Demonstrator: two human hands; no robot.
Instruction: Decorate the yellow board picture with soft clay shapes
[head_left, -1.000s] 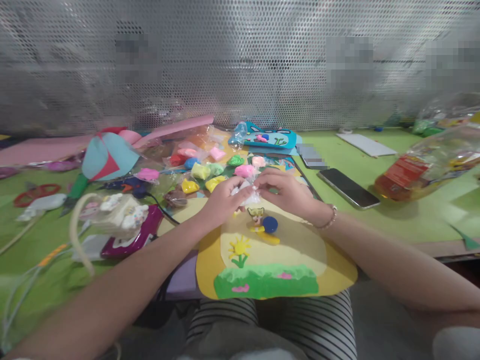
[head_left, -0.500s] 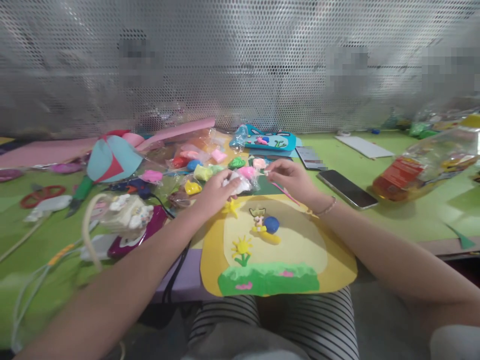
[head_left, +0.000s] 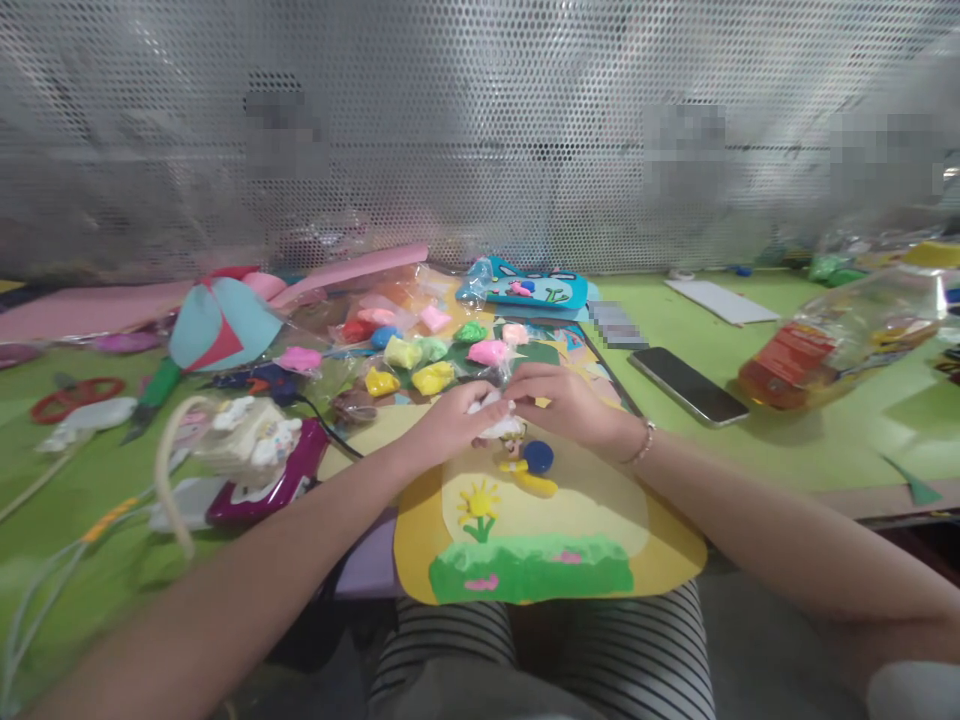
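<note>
Clasping a white lump (head_left: 499, 426), the left hand (head_left: 454, 424) adjoins the right hand (head_left: 568, 403), whose grip is unclear; the red label (head_left: 801, 352) blurs.

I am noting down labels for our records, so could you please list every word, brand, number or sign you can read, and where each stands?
Readable texts: none.
Red label on the tilted bottle: pale print, too blurred to read.
Grey rectangular object behind the phone: partly pixelated, nothing legible.
Yellow picture sheet: flower and other shapes, no writing I can make out.
</note>
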